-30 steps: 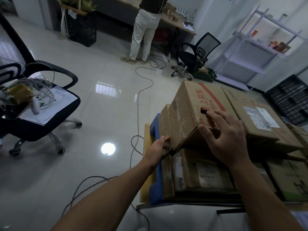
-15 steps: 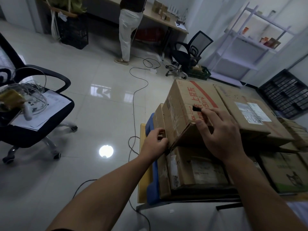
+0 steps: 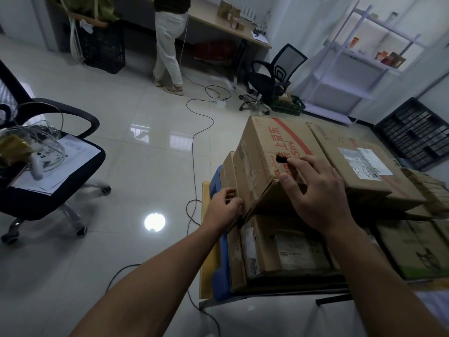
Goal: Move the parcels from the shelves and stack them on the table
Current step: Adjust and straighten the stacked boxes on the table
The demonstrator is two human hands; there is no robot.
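A brown parcel with a red stripe (image 3: 279, 139) lies on top of the stack on the table (image 3: 205, 239). My right hand (image 3: 318, 190) is spread over its near top corner, thumb hooked on the near edge. My left hand (image 3: 222, 210) is curled around its lower left corner, beside a thin upright carton (image 3: 228, 166). A labelled parcel (image 3: 352, 161) lies against its right side. Under it sits another brown parcel (image 3: 286, 249), partly in shadow. A white shelf unit (image 3: 352, 57) stands at the far right wall with a few small items on it.
A blue tray edge (image 3: 222, 263) runs along the stack's left side. A parcel with green print (image 3: 413, 251) sits at the right. A black office chair (image 3: 48, 178) with papers stands left. A cable (image 3: 194, 142) crosses the floor. A person (image 3: 170, 40) stands at the far desk.
My left hand went from flat against the stack's side to curled around the striped parcel's lower left corner. My right hand stayed on top. The person at the desk shifted stance.
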